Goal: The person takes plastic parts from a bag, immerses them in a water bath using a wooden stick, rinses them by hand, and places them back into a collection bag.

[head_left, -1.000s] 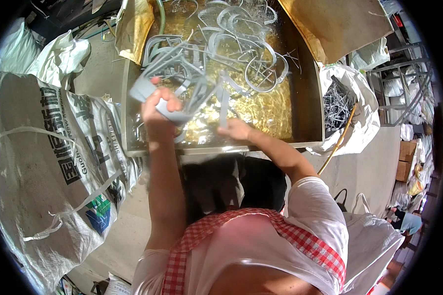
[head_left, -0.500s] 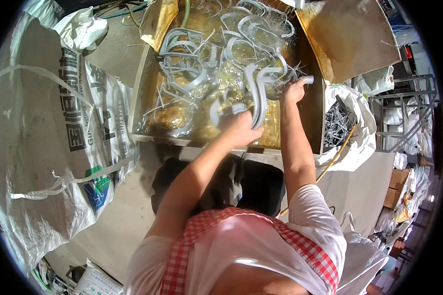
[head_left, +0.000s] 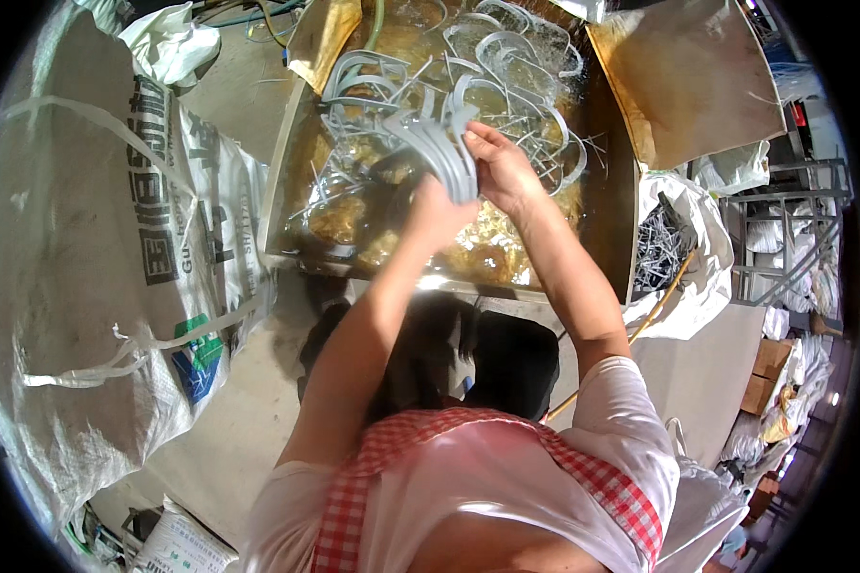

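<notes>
A bundle of grey curved plastic strips [head_left: 441, 153] is held up over a water-filled tank [head_left: 354, 271]. My left hand [head_left: 438, 218] is closed round the bundle's lower end, slightly smeared by motion. At the bundle's right side, my right hand [head_left: 508, 177] grips it with bent fingers and thumb. More loose curved strips [head_left: 506, 46] lie in the water beyond my hands, tangled with thin offcuts [head_left: 330, 191] at the left. The water near the front rim looks yellowish and glittering.
A large white woven sack [head_left: 86, 239] stands left of the tank. At its right, an open white bag [head_left: 707, 277] holds grey scraps [head_left: 661, 244], with a yellow stick [head_left: 661, 304] leaning there. A stained brown panel [head_left: 693, 86] slants at the far right corner; a green hose [head_left: 376, 24] enters at the back.
My right hand has left the tank's right side and moved left to the bundle. My left hand has shifted left and up slightly, and the strips now tilt leftward.
</notes>
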Action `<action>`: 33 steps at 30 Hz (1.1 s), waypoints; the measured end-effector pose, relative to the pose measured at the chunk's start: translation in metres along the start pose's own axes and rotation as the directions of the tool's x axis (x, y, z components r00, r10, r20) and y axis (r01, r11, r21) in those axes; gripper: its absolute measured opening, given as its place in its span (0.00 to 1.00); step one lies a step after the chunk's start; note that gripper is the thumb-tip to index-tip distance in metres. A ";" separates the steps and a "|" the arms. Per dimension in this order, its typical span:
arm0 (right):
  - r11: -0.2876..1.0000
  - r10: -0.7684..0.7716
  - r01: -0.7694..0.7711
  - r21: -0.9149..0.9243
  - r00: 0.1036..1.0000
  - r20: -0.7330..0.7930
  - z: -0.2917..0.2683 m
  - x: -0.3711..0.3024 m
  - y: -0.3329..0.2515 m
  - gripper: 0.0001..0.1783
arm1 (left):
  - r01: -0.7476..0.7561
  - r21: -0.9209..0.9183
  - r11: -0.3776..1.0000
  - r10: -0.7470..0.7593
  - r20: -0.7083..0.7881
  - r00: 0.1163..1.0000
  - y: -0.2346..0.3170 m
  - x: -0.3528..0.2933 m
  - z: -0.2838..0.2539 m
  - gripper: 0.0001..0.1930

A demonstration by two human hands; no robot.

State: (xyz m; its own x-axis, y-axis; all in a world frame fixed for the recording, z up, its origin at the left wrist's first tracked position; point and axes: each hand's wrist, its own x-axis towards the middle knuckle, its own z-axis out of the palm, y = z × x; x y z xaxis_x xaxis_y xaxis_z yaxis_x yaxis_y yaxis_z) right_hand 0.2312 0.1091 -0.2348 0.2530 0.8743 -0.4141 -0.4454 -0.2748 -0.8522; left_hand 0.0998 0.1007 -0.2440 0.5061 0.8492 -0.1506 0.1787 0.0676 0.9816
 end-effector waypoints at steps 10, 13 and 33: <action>-0.043 0.179 0.426 -0.904 0.893 0.413 -0.024 0.002 0.140 0.16 | -0.146 -0.640 0.755 -0.082 -0.313 0.946 0.025 -0.004 -0.084 0.20; 0.092 0.015 0.833 -0.545 0.547 0.837 -0.007 0.027 0.211 0.18 | -0.274 -0.770 0.576 -0.118 -0.410 0.904 0.038 -0.010 -0.088 0.23; 0.970 -0.136 0.149 -0.195 0.988 0.074 -0.094 -0.072 0.055 0.08 | -0.215 -0.649 0.730 0.083 -0.228 0.970 0.022 -0.007 -0.072 0.19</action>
State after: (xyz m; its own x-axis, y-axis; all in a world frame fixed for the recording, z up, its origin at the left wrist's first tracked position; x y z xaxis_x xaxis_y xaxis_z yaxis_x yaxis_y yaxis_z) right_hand 0.2697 -0.0065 -0.2817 0.2470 0.9309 -0.2691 -0.2269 -0.2144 -0.9500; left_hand 0.0389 0.1338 -0.2126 0.3132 0.9489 -0.0378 -0.5261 0.2065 0.8249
